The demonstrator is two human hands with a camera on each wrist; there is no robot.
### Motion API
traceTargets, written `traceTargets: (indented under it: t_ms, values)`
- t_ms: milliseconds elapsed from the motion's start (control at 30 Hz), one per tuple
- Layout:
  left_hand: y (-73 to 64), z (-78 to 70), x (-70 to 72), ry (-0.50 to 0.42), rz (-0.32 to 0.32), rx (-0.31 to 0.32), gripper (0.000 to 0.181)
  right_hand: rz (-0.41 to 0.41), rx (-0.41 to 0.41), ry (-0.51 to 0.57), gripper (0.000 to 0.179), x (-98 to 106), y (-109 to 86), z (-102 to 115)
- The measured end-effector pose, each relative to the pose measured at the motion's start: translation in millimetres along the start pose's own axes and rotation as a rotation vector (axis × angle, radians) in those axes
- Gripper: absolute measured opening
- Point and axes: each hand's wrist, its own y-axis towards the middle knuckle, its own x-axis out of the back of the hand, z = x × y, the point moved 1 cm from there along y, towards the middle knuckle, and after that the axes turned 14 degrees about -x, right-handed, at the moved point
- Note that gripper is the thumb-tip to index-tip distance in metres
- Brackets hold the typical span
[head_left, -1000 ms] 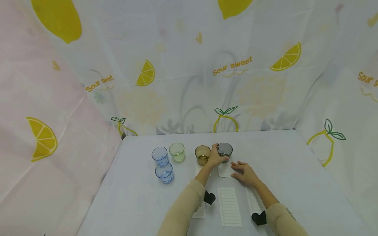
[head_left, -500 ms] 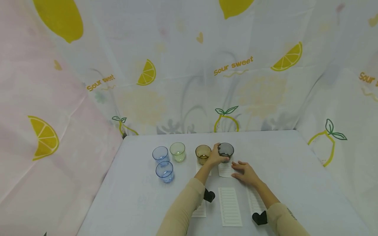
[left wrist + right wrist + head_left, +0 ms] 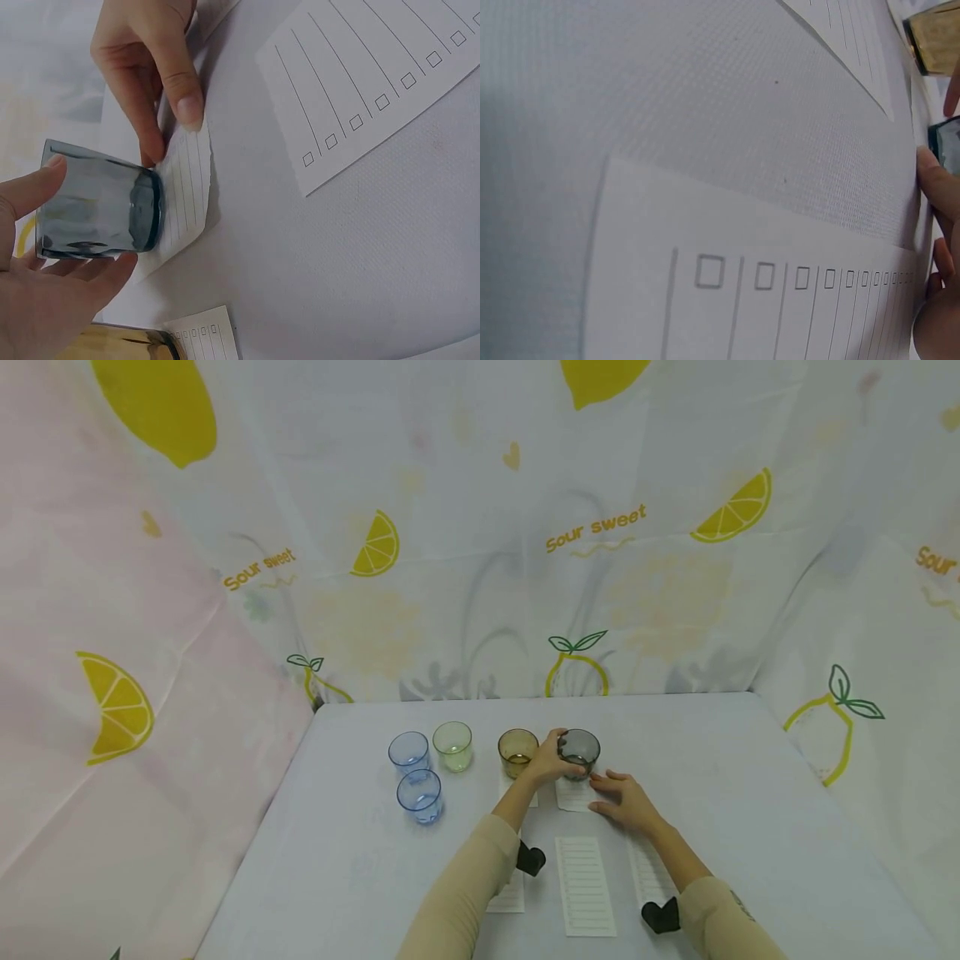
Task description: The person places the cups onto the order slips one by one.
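Observation:
My left hand grips a grey-blue glass round its side, thumb on one side and fingers on the other. The glass stands over the far part of a lined paper slip. With thumb and fingertips, my right hand pinches the edge of that slip, close to the base of the glass. In the left wrist view the slip's edge curls up slightly from the table. Left of the glass, an amber glass stands on the far end of another slip.
Two blue glasses and a green glass stand to the left. Nearer lie more lined slips, one in the middle and others partly under my forearms. A patterned cloth hangs behind the white table.
The grey glass in my left hand has come slightly nearer and lower, over the slip. My right hand has stayed almost still at the slip's edge.

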Motion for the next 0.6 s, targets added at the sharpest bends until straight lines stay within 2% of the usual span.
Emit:
traceTargets:
  t_ms: [133,433,600]
  values:
    - [-0.1,1.1,0.0,0.015,0.010,-0.008,0.079,0.000,0.005,0.001,0.041,0.0,-0.3,0.3]
    - [-5.1,3.1,-1.6,-0.036,-0.012,-0.018,0.081,0.002,-0.039,0.002,0.042,-1.0,-1.4,0.9]
    - [-6.9,1.1,-2.1,-0.018,-0.049,-0.014,0.080,-0.009,0.022,0.007,0.040,-1.2,-2.0,3.1]
